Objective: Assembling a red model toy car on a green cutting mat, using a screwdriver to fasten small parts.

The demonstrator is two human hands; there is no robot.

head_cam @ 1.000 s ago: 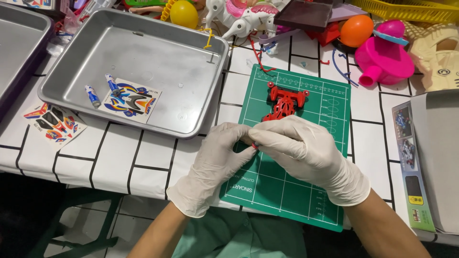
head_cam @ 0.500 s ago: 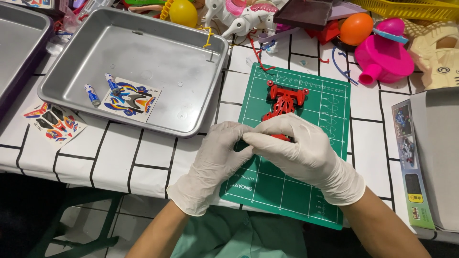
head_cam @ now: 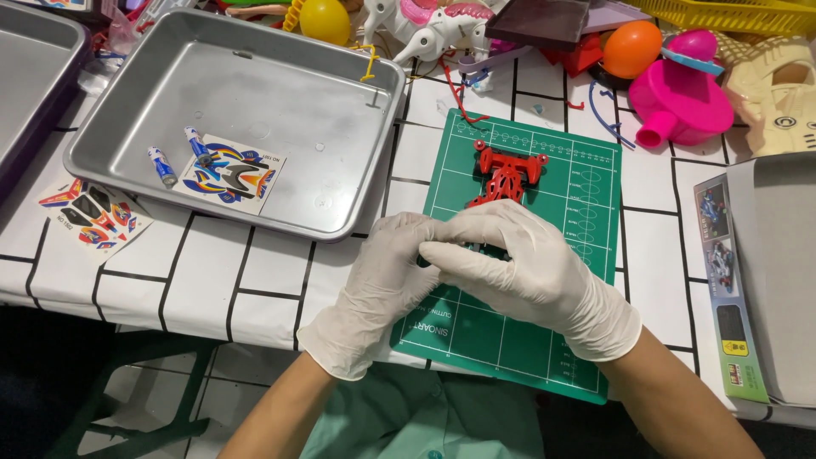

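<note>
Both grips are brought together over the near middle of the green cutting mat (head_cam: 557, 340): the left hand (head_cam: 382, 293) and the right hand (head_cam: 527, 272), each in a white glove, are curled fingertip to fingertip around a small dark part (head_cam: 486, 252) that is almost wholly hidden between them, so its shape cannot be told. Whether each grip is truly clamped on that part or only cupped about it cannot be made out. Just beyond the knuckles, on the far half of the mat, a red toy car chassis (head_cam: 507, 172) is laid flat, very close to the right hand's fingers but not seen to be touched by them. The mat is set on a white bench (head_cam: 255, 280) marked with black grid lines, its near edge hanging slightly past the bench's front edge. To the left, a shallow metal tray (head_cam: 340, 110) is placed close to the mat, with a sticker sheet (head_cam: 229, 172) and two small blue tubes (head_cam: 161, 167) inside it; a second sticker sheet (head_cam: 93, 212) is laid on the bench below the tray's corner. A grey box (head_cam: 778, 272) is found at the right, a strip of bare bench being left between it and the mat. Toys are crowded along the far edge, among them a pink one (head_cam: 680, 93) and an orange ball (head_cam: 631, 48).
</note>
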